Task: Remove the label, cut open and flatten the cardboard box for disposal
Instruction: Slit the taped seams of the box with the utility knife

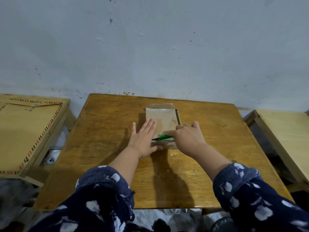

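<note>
Item: cardboard box (163, 122), small, brown, lying low toward the far middle of the wooden worktop (103, 131); contents cannot be told. Handwritten mark near its right edge; a flap shows at the far side.
Left hand (143, 139): spread flat, fingers wide, pressing the box's near-left part.
Right hand (188, 137): closed round a green-handled cutter (163, 137), its dark tip at the box's near edge, pointing left.
Surroundings: patterned-border table (25, 131) at left, pale table (287, 131) at right, grey wall (150, 47) behind.
</note>
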